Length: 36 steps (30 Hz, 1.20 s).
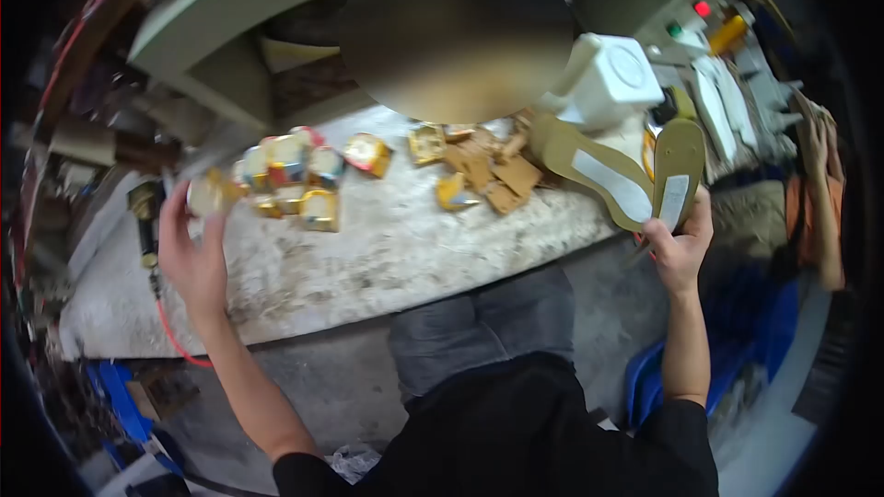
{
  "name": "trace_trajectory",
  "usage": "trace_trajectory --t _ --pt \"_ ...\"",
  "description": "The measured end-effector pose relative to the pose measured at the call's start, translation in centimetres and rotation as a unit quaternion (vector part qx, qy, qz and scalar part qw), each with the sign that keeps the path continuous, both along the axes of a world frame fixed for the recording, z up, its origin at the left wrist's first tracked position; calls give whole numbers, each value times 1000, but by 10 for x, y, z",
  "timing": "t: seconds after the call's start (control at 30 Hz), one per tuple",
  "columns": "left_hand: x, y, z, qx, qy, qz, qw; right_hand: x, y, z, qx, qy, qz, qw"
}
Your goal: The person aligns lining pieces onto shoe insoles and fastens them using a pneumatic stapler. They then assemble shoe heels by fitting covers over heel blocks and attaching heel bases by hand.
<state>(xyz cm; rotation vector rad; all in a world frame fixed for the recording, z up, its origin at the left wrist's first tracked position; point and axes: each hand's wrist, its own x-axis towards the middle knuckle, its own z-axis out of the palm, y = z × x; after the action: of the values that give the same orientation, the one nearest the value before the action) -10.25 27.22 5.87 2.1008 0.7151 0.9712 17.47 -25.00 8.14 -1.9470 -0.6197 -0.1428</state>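
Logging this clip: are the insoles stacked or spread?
Spread: the two insoles fan apart from the right hand, each showing a pale patch.

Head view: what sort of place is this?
Probably a shoe workshop: the right hand holds what look like soles, a tool with a red hose lies at the left, and the bench is heavily stained.
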Motion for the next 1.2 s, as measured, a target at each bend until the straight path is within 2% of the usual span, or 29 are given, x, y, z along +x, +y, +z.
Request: trace_trajectory --t 0.03,0.07,0.1,0.13,0.17,0.23,0.4,0.5,0.53,0.63,0.8,0.9,1.03,1.2 --pt "-2 -43 -4 -34 21 -37 998 -6 -8 3 -11 2 -10 1000" --pt "8 -104 -5 -65 45 -69 994 -14 -18 3 43 211 84 973" --pt "25 -160 -20 -84 49 -101 990 -23 -22 3 98 411 173 890" --pt "48 -205 -16 -132 75 -139 979 -35 -6 6 46 416 188 888" --pt "64 -237 -40 -134 12 -159 978 -52 18 7 -2 414 204 887" --pt "83 -264 -74 -87 26 -132 987 -71 43 -4 52 496 195 844" --pt "77 -261 -64 -71 96 -135 984 -68 62 -30 -20 474 256 842" --pt "68 -245 -65 -289 23 -204 935 -67 69 -46 -83 431 308 844" --pt "68 -245 -66 -290 22 -201 935 -64 72 -49 -85 432 309 843" --pt "73 -241 -67 -411 -24 -189 891 -54 83 -54 -191 390 300 849" --pt "80 -255 -67 -349 4 -148 925 -48 90 -40 -238 369 293 849" --pt "85 -264 -62 -211 42 -103 971 -56 98 -40 -156 350 243 891" --pt "85 -263 -59 -222 36 -97 970 -53 133 -57 -76 303 225 923" --pt "90 -254 -60 -288 18 -114 951 -44 124 -49 -136 262 234 926"
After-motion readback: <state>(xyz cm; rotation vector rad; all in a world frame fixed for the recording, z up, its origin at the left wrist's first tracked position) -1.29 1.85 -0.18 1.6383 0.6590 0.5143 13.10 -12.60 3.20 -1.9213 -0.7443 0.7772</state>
